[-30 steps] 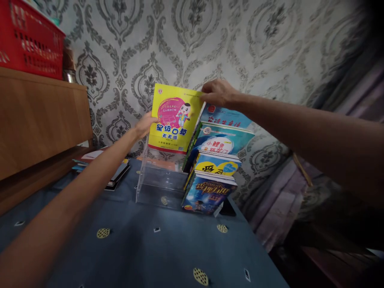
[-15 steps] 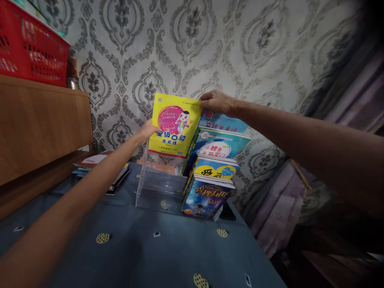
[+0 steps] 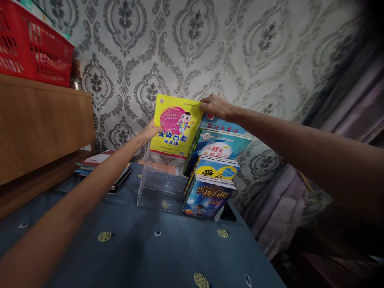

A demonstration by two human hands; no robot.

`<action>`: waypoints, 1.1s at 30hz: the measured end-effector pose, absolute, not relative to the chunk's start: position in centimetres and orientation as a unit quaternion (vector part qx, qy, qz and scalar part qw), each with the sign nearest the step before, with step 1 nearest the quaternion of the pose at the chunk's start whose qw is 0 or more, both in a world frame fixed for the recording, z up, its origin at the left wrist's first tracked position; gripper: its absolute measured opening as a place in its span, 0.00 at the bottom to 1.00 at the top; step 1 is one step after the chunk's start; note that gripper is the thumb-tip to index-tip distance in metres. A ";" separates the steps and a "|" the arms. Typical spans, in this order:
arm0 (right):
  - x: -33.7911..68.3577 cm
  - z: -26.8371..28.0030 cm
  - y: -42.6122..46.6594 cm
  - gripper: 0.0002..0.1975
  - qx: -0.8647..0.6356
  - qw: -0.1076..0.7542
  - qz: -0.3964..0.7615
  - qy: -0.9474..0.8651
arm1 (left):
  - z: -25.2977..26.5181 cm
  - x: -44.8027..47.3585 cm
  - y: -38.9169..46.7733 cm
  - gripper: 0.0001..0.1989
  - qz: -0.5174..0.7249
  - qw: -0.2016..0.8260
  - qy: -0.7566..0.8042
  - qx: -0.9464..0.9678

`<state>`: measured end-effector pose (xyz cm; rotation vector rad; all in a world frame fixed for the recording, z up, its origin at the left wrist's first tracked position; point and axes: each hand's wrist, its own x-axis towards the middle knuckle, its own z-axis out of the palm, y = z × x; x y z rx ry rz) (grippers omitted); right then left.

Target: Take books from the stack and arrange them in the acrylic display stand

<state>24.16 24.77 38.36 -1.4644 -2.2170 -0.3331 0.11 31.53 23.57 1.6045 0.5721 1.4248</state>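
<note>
A yellow workbook [image 3: 177,126] stands upright at the upper left of a clear acrylic book rack [image 3: 162,200]. My left hand [image 3: 151,131] grips its left edge, thumb on the cover. My right hand [image 3: 216,106] closes on its top right corner; some of those fingers are hidden behind it. To its right, books rise in tiers: a light blue book [image 3: 223,125] under my right hand, a teal book [image 3: 216,146], a yellow and blue book [image 3: 217,168] and a dark blue book [image 3: 207,198] at the front.
A blue patterned cloth [image 3: 129,256] covers the table. Several books and papers [image 3: 118,180] lie in a stack at left, behind my left forearm. A wooden cabinet [image 3: 45,124] bears a red basket [image 3: 45,60]. A dark flat object [image 3: 228,212] lies beside the rack; curtains [image 3: 279,212] hang at right.
The whole view has shifted slightly. Both hands keep hold of the yellow workbook, which stays in nearly the same place on the rack.
</note>
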 end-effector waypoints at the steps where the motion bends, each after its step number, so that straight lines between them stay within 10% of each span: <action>1: 24.3 38.3 25.0 0.11 -0.527 0.227 -0.130 -0.809 | 23.6 0.0 31.6 0.31 0.577 0.440 0.239 0.645; 9: 24.4 38.2 24.6 0.11 -0.524 0.223 -0.131 -0.812 | 24.6 -0.2 31.4 0.14 0.600 0.467 0.188 0.621; 33: 23.6 38.2 23.5 0.08 -0.555 0.223 -0.133 -0.790 | 23.9 -0.4 31.2 0.17 0.581 0.453 0.242 0.631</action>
